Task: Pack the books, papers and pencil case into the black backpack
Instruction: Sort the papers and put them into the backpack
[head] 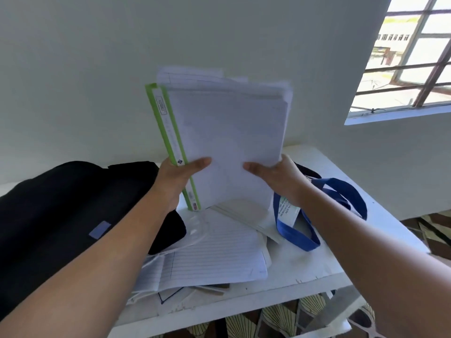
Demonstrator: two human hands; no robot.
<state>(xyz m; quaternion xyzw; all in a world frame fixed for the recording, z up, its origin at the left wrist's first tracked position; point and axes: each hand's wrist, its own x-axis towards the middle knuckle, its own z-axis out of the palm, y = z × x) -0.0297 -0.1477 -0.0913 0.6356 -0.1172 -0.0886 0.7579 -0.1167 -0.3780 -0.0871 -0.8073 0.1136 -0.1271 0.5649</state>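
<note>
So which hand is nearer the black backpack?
Left. The left hand grips the paper stack's green-spined edge right beside the black backpack; the right hand holds the stack's far edge.

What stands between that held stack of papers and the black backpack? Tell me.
Nothing visible. Both hands, left and right, hold the stack of papers upright above the table, and the black backpack lies just to its left. Whether the backpack's opening is unzipped cannot be seen.

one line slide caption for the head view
Both hands, left hand and right hand, hold a paper stack upright beside the black backpack.
</note>
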